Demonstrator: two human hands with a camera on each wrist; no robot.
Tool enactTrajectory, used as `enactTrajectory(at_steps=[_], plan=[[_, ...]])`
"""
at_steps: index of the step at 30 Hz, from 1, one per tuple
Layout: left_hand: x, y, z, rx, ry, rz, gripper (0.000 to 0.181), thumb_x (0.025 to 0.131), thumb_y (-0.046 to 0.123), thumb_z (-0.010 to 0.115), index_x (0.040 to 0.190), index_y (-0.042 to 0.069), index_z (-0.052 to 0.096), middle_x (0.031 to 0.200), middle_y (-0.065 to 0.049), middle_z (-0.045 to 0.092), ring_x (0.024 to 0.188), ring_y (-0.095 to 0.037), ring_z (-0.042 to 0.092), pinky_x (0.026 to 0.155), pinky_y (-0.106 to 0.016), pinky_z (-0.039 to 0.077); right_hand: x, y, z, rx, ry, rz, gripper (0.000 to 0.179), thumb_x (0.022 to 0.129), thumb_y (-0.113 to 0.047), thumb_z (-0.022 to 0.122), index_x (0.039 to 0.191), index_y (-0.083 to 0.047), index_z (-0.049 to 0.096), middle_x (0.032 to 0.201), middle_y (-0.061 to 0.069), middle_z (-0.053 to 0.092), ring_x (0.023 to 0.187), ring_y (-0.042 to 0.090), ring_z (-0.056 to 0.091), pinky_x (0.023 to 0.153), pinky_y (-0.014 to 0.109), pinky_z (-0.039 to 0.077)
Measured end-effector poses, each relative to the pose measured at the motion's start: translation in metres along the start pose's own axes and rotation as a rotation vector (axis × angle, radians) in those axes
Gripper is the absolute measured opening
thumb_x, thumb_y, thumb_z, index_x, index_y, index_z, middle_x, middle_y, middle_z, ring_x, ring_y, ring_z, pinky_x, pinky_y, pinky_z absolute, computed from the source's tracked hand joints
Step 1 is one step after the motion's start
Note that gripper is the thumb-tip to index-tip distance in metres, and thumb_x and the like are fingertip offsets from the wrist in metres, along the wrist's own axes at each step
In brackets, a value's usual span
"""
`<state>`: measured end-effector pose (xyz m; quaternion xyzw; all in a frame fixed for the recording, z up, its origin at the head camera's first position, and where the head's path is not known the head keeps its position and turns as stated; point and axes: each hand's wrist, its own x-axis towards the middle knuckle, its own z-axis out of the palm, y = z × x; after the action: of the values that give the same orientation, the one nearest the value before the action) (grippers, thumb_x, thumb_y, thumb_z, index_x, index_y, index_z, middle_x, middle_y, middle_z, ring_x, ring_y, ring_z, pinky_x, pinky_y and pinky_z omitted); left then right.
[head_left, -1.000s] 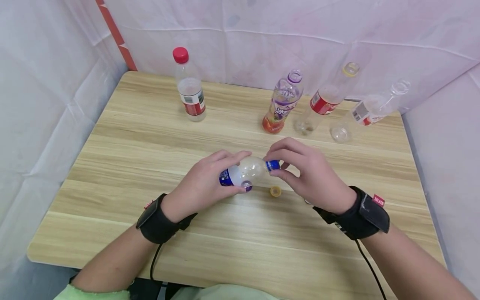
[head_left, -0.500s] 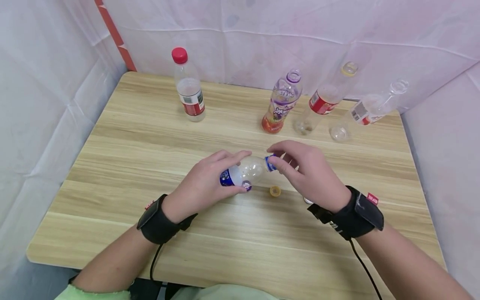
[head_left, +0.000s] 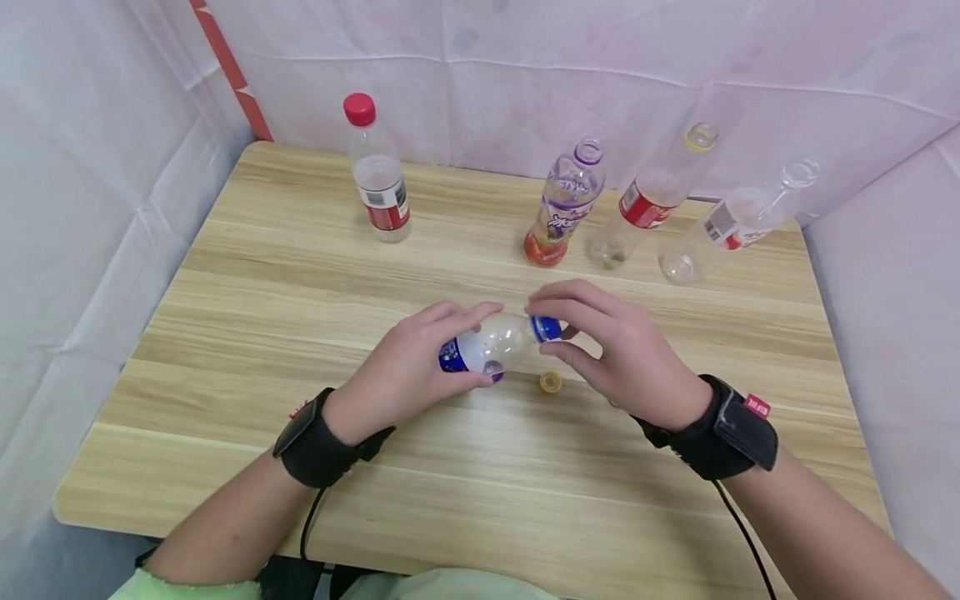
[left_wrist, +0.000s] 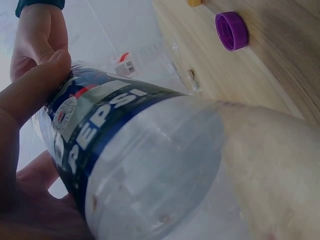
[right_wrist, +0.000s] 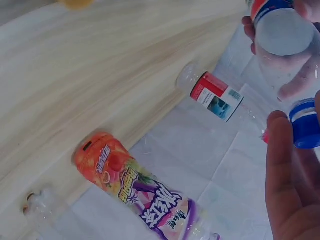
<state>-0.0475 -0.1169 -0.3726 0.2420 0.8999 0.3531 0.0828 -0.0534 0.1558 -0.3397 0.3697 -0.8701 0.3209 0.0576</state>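
Note:
My left hand (head_left: 416, 354) grips a clear Pepsi bottle (head_left: 504, 340) round its blue label, tilted with its neck toward the right. In the left wrist view the label's PEPSI lettering (left_wrist: 107, 117) faces the camera. A blue bottle cap (head_left: 545, 327) sits at the bottle's mouth. My right hand (head_left: 626, 354) has thumb and fingers on either side of this cap; the right wrist view shows a fingertip against the blue cap (right_wrist: 305, 124). On the table below lie a yellow cap (head_left: 551, 382) and a purple cap (left_wrist: 232, 31), the latter partly hidden by the bottle in the head view.
A red-capped bottle (head_left: 381, 196) stands at the back left of the wooden table (head_left: 450, 500). Toward the back right are three uncapped bottles: a purple-labelled one (head_left: 561, 215), a red-labelled one (head_left: 645, 205) and a clear one (head_left: 735, 223). White cloth (head_left: 510, 92) hangs behind.
My right hand's fingers turned round the blue cap, then swung back to much the same pose as a second ago. The left hand and bottle have stayed in place.

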Motion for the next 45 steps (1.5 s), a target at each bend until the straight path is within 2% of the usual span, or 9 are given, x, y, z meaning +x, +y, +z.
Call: enactTrajectory(at_steps=[4,10,15,21,26,31,36,40,45], plan=[[0.0002,0.0012,0.0005,0.011,0.008,0.005,0.077,0.086,0.041,0.087,0.154,0.038,0.051,0.128,-0.003,0.064,0.108,-0.018,0.064,0.089,-0.038,0.061,0.0002,-0.0009,-0.0013,0.0,-0.021,0.111,0.069,0.09,-0.017,0.084,0.151,-0.016,0.054,0.146,0.003,0.057,0.113,0.013,0.067,0.086,0.026,0.06],[0.0,0.0024,0.0019,0.028,0.007,0.002,0.078,0.086,0.04,0.087,0.155,0.038,0.05,0.129,-0.003,0.063,0.109,-0.019,0.064,0.091,-0.039,0.061,0.0038,-0.003,-0.0016,0.062,-0.04,0.29,0.023,0.105,-0.026,0.066,0.125,-0.018,0.071,0.104,-0.006,0.071,0.084,0.008,0.065,0.069,0.026,0.054],[0.0001,0.0031,0.0015,0.031,0.016,0.011,0.078,0.086,0.04,0.087,0.154,0.037,0.051,0.128,-0.003,0.063,0.108,-0.018,0.063,0.089,-0.037,0.061,0.0052,-0.0043,-0.002,0.074,-0.032,0.236,0.016,0.099,-0.019,0.073,0.115,-0.016,0.074,0.101,-0.009,0.07,0.082,0.006,0.062,0.07,0.022,0.054],[0.0,0.0019,0.0006,0.024,0.013,0.012,0.076,0.086,0.04,0.087,0.154,0.037,0.052,0.128,-0.002,0.063,0.109,-0.018,0.064,0.091,-0.039,0.061,0.0023,-0.0032,-0.0028,0.069,-0.004,0.077,0.03,0.088,-0.004,0.082,0.117,-0.012,0.074,0.117,-0.004,0.07,0.098,0.007,0.065,0.08,0.019,0.059],[-0.0005,0.0014,0.0004,0.031,0.008,0.003,0.078,0.086,0.041,0.087,0.155,0.037,0.051,0.127,-0.002,0.063,0.109,-0.019,0.064,0.093,-0.04,0.061,-0.0005,-0.0028,-0.0019,0.001,0.029,0.004,0.046,0.082,-0.005,0.088,0.125,-0.012,0.074,0.128,0.001,0.069,0.105,0.01,0.069,0.087,0.023,0.06],[-0.0006,0.0024,0.0002,0.036,0.015,0.006,0.079,0.085,0.041,0.087,0.155,0.036,0.051,0.127,-0.003,0.064,0.108,-0.019,0.064,0.091,-0.039,0.061,0.0008,-0.0033,-0.0019,-0.007,0.004,0.102,0.065,0.089,-0.018,0.085,0.148,-0.019,0.059,0.143,0.0,0.062,0.113,0.012,0.069,0.087,0.026,0.061],[-0.0001,0.0033,0.0003,0.034,0.016,0.002,0.08,0.085,0.042,0.087,0.155,0.036,0.051,0.126,-0.002,0.064,0.106,-0.018,0.064,0.089,-0.037,0.061,0.0026,-0.0037,-0.0016,0.089,-0.014,0.264,0.04,0.1,-0.02,0.072,0.139,-0.018,0.065,0.117,-0.003,0.071,0.09,0.006,0.07,0.076,0.023,0.059],[0.0008,0.0016,0.0012,0.047,0.019,0.009,0.078,0.085,0.045,0.086,0.155,0.036,0.051,0.126,-0.001,0.063,0.106,-0.017,0.063,0.088,-0.035,0.061,0.0044,-0.0035,-0.0002,0.106,-0.012,0.24,0.024,0.099,-0.018,0.074,0.123,-0.016,0.073,0.105,-0.007,0.072,0.083,0.004,0.066,0.073,0.02,0.057],[0.002,-0.002,0.0014,0.05,0.018,0.021,0.077,0.086,0.045,0.085,0.154,0.036,0.051,0.128,-0.001,0.064,0.108,-0.016,0.064,0.09,-0.036,0.061,0.0061,-0.0034,-0.0006,0.089,-0.014,0.145,0.026,0.093,-0.011,0.079,0.118,-0.015,0.074,0.116,-0.009,0.07,0.095,0.003,0.065,0.081,0.018,0.058]])
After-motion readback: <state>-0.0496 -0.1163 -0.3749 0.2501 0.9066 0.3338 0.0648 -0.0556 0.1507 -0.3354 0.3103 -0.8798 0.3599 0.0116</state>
